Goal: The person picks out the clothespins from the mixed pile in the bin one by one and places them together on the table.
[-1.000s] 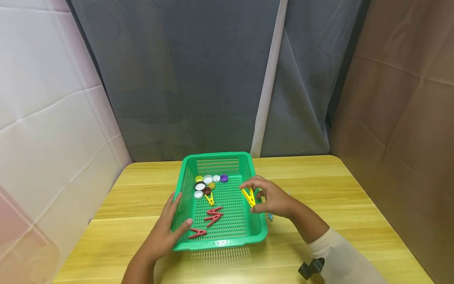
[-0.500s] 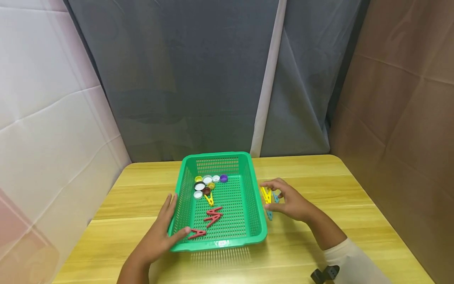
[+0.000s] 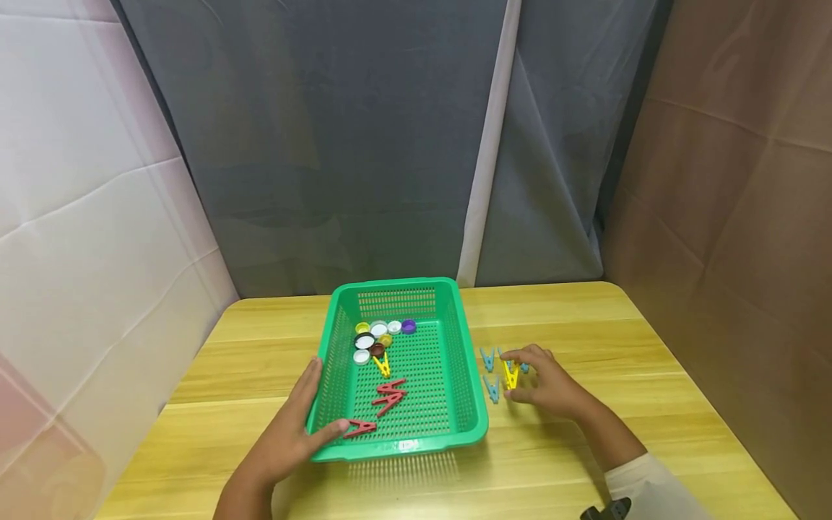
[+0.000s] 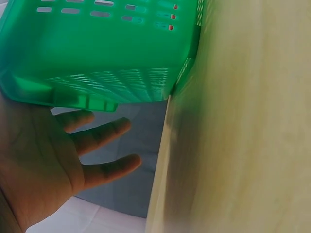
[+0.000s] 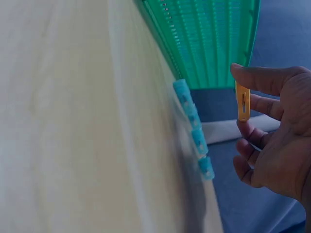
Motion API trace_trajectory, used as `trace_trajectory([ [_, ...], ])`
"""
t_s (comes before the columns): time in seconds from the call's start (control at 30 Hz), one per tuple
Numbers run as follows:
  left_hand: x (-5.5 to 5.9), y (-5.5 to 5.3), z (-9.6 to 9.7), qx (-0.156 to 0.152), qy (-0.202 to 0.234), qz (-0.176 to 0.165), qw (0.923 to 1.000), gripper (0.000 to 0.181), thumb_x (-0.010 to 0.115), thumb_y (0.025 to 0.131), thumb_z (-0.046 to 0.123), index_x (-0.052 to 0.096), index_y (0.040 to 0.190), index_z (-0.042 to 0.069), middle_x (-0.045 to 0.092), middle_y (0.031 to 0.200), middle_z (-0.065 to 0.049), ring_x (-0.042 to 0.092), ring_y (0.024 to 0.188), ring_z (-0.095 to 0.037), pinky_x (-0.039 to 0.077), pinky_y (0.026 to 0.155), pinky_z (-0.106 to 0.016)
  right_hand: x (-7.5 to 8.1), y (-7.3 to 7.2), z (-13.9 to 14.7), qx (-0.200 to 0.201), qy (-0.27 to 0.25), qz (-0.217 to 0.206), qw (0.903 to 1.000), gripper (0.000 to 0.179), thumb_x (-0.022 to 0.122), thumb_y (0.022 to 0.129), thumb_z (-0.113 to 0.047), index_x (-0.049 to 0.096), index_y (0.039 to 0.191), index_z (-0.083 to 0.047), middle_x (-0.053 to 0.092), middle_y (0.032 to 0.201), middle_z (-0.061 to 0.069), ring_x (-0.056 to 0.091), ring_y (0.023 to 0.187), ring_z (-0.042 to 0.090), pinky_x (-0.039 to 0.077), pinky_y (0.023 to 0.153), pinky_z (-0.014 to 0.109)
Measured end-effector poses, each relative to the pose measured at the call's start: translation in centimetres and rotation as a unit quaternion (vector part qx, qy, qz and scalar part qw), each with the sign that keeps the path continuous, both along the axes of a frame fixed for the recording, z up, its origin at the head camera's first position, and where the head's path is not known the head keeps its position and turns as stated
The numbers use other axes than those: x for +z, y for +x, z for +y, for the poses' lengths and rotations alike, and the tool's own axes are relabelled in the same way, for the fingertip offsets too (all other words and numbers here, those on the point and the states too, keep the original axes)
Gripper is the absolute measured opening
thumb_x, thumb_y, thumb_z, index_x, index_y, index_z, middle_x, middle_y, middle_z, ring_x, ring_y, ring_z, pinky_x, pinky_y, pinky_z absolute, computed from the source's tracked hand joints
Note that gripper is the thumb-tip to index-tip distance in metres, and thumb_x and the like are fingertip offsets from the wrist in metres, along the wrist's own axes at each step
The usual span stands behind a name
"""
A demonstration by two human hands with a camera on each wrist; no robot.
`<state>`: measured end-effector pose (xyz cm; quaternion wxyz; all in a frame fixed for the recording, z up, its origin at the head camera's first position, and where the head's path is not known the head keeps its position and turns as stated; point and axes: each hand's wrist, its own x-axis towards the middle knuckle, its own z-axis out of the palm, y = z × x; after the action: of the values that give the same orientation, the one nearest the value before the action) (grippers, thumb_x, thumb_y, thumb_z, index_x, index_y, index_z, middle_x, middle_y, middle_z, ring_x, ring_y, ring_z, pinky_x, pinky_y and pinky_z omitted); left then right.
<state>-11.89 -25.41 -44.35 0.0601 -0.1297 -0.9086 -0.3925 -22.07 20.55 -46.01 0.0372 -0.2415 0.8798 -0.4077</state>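
My right hand [image 3: 549, 386] pinches a yellow clothespin [image 3: 511, 375] between thumb and fingers, above the table to the right of the green basket [image 3: 403, 445]. Several light blue clothespins [image 3: 492, 390] lie around and below it; in the right wrist view these blue clothespins [image 5: 198, 141] line up along the table. My left hand [image 3: 286, 426] rests at the basket's left rim, thumb over the edge. In the left wrist view, that hand's fingers [image 4: 104, 136] stretch out straight beside the basket wall. Inside the basket lie red clothespins [image 3: 388, 399] and another yellow clothespin [image 3: 382, 367].
Several round bottle caps [image 3: 365, 341], white, yellow, purple, brown and black-rimmed, cluster at the basket's far left. A wooden table [image 3: 247, 347] carries everything. A grey curtain [image 3: 357, 159] hangs behind it, with a pale cloth at left and a brown one at right.
My right hand has moved from over the basket's right side out to the table, taking the yellow clothespin along. More blue clothespins now show. The left hand has shifted slightly along the rim.
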Motion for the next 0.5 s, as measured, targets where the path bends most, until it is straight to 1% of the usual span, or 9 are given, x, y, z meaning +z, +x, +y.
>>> trace_trajectory([
  [0.1, -0.1, 0.0, 0.2, 0.001, 0.001, -0.002, 1.0, 0.112, 0.084, 0.094, 0.035, 0.013, 0.175, 0.003, 0.015, 0.179, -0.033, 0.02, 0.161, -0.065, 0.026, 0.119, -0.087, -0.9, 0.0, 0.5, -0.014, 0.0, -0.004, 0.9999, 0.063, 0.088, 0.093, -0.019, 0.063, 0.149, -0.005, 0.061, 0.134, 0.019, 0.05, 0.128, 0.041, 0.047, 0.105, 0.07],
  [0.23, -0.2, -0.1, 0.2, 0.006, -0.007, -0.002, 1.0, 0.113, 0.085, 0.093, 0.036, 0.013, 0.175, 0.004, 0.016, 0.179, -0.034, 0.021, 0.16, -0.066, 0.027, 0.118, -0.087, -1.7, -0.1, 0.7, -0.026, 0.001, 0.008, 0.9996, 0.063, 0.089, 0.092, -0.02, 0.064, 0.148, -0.005, 0.062, 0.135, 0.018, 0.049, 0.13, 0.04, 0.047, 0.106, 0.071],
  [0.33, -0.2, -0.1, 0.2, 0.008, -0.015, -0.005, 0.9998, 0.113, 0.085, 0.094, 0.037, 0.013, 0.176, 0.008, 0.014, 0.179, -0.033, 0.021, 0.16, -0.067, 0.029, 0.116, -0.089, -2.1, -0.2, 0.7, -0.031, 0.019, 0.029, 0.9989, 0.061, 0.089, 0.092, -0.021, 0.066, 0.147, -0.007, 0.062, 0.134, 0.014, 0.047, 0.13, 0.039, 0.041, 0.106, 0.073],
  [0.43, -0.2, 0.0, 0.1, 0.011, -0.019, -0.006, 0.9997, 0.111, 0.084, 0.095, 0.037, 0.013, 0.177, 0.011, 0.012, 0.181, -0.031, 0.022, 0.159, -0.068, 0.031, 0.114, -0.089, -2.3, -0.2, 0.6, -0.039, 0.05, 0.046, 0.9969, 0.059, 0.088, 0.092, -0.022, 0.067, 0.146, -0.01, 0.063, 0.13, 0.009, 0.046, 0.131, 0.038, 0.033, 0.104, 0.069],
  [0.5, -0.3, 0.0, 0.1, 0.01, -0.02, -0.004, 0.9997, 0.111, 0.084, 0.094, 0.036, 0.014, 0.177, 0.01, 0.01, 0.181, -0.029, 0.022, 0.159, -0.068, 0.031, 0.113, -0.089, -2.4, -0.1, 0.5, -0.041, 0.069, 0.051, 0.9954, 0.059, 0.088, 0.092, -0.021, 0.067, 0.146, -0.011, 0.063, 0.127, 0.007, 0.046, 0.131, 0.038, 0.028, 0.102, 0.065],
])
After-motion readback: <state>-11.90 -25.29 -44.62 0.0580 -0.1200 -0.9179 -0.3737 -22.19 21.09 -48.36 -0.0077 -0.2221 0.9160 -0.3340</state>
